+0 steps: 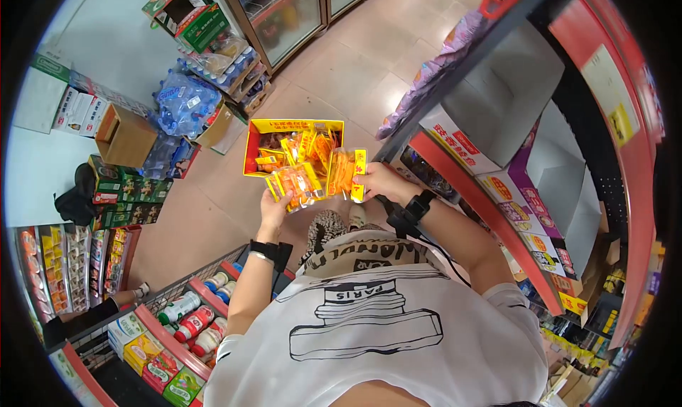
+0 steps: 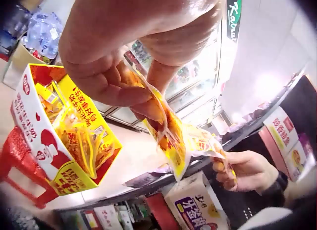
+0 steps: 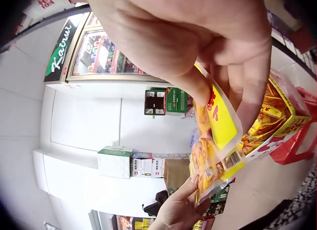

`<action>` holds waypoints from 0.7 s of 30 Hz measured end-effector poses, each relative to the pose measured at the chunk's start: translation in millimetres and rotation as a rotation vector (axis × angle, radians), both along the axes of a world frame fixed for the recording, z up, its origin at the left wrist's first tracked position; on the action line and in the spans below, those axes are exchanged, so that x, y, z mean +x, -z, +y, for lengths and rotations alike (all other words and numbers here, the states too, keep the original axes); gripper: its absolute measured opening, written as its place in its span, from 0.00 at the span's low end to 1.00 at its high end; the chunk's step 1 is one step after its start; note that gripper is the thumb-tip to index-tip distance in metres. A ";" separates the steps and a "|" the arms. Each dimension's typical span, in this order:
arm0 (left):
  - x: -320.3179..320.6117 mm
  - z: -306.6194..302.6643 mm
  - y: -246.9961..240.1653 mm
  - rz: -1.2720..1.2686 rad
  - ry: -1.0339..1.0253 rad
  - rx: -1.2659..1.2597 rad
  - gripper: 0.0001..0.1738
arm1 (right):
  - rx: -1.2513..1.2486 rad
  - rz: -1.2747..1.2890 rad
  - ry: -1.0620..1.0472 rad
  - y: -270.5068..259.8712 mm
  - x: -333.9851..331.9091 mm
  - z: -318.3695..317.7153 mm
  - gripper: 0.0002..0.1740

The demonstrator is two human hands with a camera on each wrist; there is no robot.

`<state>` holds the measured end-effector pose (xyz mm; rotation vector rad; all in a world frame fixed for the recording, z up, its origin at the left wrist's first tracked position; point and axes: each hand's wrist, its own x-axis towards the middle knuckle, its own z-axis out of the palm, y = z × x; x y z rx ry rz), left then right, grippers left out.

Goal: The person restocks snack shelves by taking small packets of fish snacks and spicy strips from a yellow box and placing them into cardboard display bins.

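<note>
A yellow-edged box [image 1: 295, 125] full of small snack packets [image 2: 74, 136] stands in front of the person, on a red stool [image 2: 25, 165]. The left hand [image 1: 274, 209] pinches some orange and yellow packets [image 1: 298, 185] at the box's near edge. Beside it, the right hand [image 1: 383, 182] grips a clear packet with a yellow header [image 1: 347, 174] between thumb and fingers. In the right wrist view the two hands' packets overlap, the right hand's packet [image 3: 225, 123] above.
Shelving with a red edge [image 1: 483, 215] runs along the right. A wire rack with bottles [image 1: 192, 322] is at lower left. Water packs [image 1: 186, 103], cartons [image 1: 126, 136] and glass-door fridges [image 1: 284, 16] stand farther off.
</note>
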<state>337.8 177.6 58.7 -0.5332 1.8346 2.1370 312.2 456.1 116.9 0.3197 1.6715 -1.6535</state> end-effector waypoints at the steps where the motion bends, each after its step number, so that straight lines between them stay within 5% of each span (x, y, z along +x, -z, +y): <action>1: -6.3 -2.2 3.7 0.006 -0.053 -0.027 0.20 | 0.010 -0.011 0.025 -2.6 -4.2 -2.7 0.13; 10: -104.8 -41.2 82.1 0.015 0.022 -0.158 0.19 | 0.156 0.075 0.173 43.7 -53.1 -46.9 0.11; 13: -127.6 -38.2 82.9 -0.009 0.058 -0.248 0.22 | 0.598 0.345 -0.099 39.8 -70.7 -64.2 0.13; 21: -150.9 -38.6 146.0 -0.066 0.449 -0.295 0.25 | 0.889 0.297 0.066 72.4 -79.6 -96.3 0.11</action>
